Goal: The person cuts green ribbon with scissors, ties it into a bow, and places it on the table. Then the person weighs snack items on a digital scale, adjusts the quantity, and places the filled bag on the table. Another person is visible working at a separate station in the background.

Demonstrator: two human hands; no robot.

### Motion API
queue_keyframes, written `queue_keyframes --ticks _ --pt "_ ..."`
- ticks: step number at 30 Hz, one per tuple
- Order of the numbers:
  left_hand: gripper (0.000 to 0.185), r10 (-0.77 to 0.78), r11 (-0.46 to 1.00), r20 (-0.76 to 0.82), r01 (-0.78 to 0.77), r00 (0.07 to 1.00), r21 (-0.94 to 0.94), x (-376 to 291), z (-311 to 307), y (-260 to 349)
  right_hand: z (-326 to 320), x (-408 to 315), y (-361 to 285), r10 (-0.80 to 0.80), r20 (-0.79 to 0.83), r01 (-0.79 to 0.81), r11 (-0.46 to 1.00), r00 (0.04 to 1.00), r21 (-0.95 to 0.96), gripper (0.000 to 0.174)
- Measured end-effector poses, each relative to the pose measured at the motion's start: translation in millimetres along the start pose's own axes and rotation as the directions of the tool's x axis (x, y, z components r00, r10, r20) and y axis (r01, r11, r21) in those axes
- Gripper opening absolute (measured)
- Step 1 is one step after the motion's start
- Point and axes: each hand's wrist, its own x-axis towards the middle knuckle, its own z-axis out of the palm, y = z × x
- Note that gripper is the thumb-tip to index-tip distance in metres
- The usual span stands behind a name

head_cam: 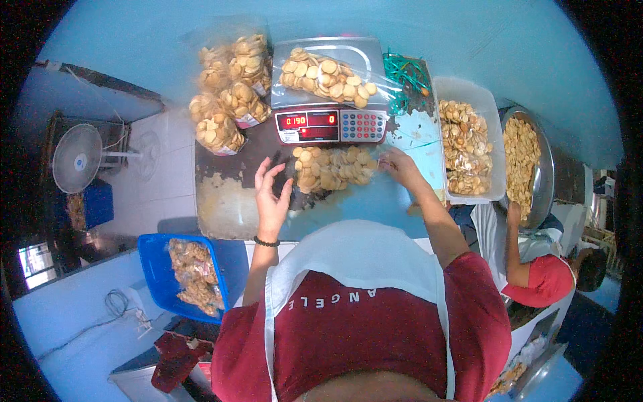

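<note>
A clear plastic bag of round crackers lies flat on the worn table just below the digital scale. My left hand is held at the bag's closed left end, fingers spread and holding nothing. At the other end, my right hand pinches the gathered end of this bag between its fingers. Another clear bag of crackers rests on the scale's metal plate, its loose plastic end trailing to the right. The scale's red display is lit.
Filled cracker bags stand left of the scale. Green ties lie at its right, beside a plastic tub of bags. A metal basin of crackers is farther right, near a co-worker. A blue bin stands lower left.
</note>
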Motion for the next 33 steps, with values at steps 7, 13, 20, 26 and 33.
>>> queue_keyframes --ticks 7,13,20,26,33 --pt "0.039 0.012 1.000 -0.026 -0.011 1.000 0.021 1.5 -2.8 -5.5 -95.3 37.0 -9.6 0.331 0.084 -0.294 0.909 0.940 -0.296 0.019" --pt "0.040 0.030 0.999 -0.017 -0.030 0.999 0.032 0.6 0.4 -4.5 -83.7 96.0 -28.8 0.321 -0.315 -0.005 0.707 0.893 0.707 0.024" --pt "0.041 0.009 0.999 -0.042 -0.007 0.999 0.046 -1.1 -8.5 -10.2 -62.4 76.0 -5.6 0.250 -0.350 -0.130 0.934 0.903 0.334 0.038" --pt "0.039 -0.022 1.000 -0.040 0.023 0.999 0.009 2.1 -6.0 -11.5 -66.2 69.9 -27.8 0.164 -0.269 -0.130 0.982 0.949 0.140 0.049" --pt "0.042 -0.055 0.996 -0.036 0.052 0.998 -0.074 2.8 -9.9 -7.8 -68.3 67.6 -44.4 -0.057 -0.362 -0.004 0.986 0.930 -0.167 0.052"
